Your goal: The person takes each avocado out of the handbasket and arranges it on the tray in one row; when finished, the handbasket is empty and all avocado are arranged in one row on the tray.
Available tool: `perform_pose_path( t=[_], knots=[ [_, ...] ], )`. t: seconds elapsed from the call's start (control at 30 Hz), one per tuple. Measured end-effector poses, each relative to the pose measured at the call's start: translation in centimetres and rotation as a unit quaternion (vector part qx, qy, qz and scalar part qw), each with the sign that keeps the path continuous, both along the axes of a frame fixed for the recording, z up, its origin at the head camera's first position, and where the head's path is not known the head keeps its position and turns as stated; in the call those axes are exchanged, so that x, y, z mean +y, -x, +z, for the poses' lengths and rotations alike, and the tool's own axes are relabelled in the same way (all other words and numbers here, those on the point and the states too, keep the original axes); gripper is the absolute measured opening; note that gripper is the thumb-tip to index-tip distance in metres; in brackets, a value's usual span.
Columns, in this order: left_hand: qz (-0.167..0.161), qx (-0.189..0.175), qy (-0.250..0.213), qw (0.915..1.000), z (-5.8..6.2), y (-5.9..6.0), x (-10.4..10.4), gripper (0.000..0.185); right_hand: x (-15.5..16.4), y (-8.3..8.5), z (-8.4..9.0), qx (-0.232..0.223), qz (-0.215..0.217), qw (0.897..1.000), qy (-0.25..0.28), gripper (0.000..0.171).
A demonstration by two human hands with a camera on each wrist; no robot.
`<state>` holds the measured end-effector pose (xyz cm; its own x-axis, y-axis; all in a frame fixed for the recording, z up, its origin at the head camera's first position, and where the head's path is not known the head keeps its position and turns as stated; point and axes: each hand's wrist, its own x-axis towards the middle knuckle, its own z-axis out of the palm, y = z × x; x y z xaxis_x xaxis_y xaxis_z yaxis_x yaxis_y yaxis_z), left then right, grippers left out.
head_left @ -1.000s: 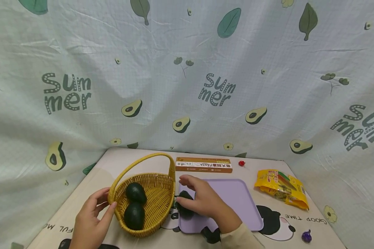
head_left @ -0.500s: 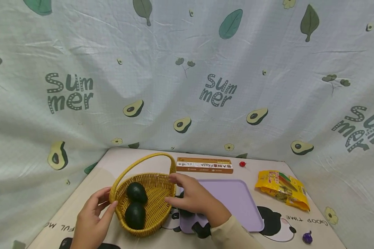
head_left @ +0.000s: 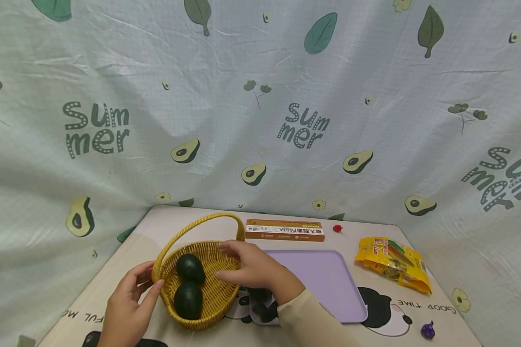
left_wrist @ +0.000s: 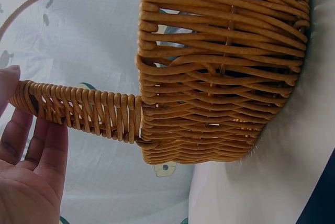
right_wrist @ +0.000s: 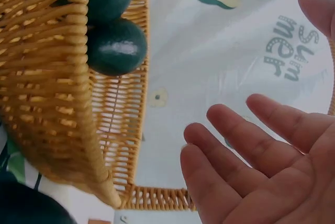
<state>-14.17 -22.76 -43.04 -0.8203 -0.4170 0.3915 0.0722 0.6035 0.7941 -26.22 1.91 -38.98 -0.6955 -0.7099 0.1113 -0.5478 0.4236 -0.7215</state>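
A yellow wicker basket (head_left: 221, 308) holds two dark green avocados (head_left: 190, 268) on its left side. My left hand (head_left: 130, 306) pinches the left base of the basket's handle (left_wrist: 84, 106), thumb on one side and fingers on the other. My right hand (head_left: 258, 270) reaches over the basket's right rim with fingers spread, holding nothing. In the right wrist view, its relaxed fingers (right_wrist: 261, 145) lie inside the handle's arch. Another dark avocado (head_left: 259, 295) lies on the lilac tray (head_left: 325, 279), partly hidden beneath my right wrist.
Behind the tray lies a brown pasta box (head_left: 285, 230), with a small red object (head_left: 337, 228) beside it. A yellow snack bag (head_left: 392, 264) is at the right, and a small purple object (head_left: 427, 330) sits nearer. A printed curtain (head_left: 260, 120) surrounds the table.
My right hand has moved left from above the avocado on the tray to over the basket's right rim. My left hand keeps hold of the handle, and the basket stays in place.
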Motion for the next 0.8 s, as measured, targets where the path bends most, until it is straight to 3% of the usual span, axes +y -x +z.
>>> perform_pose_path(
  t=[0.2,0.47,0.8],
  knots=[
    [0.0,-0.002,-0.003,1.0,0.1,0.0,0.0,0.046,-0.9,0.7,-0.3,-0.034,0.009,0.999,0.004,0.062],
    [0.0,-0.001,-0.001,1.0,0.1,-0.1,0.0,0.047,-2.4,1.6,-0.6,-0.035,0.033,0.999,-0.018,0.058],
    [-0.007,-0.004,0.003,1.0,0.0,-0.1,-0.2,0.048,-3.9,2.5,-0.9,-0.076,0.065,0.994,-0.051,0.057]
  ],
)
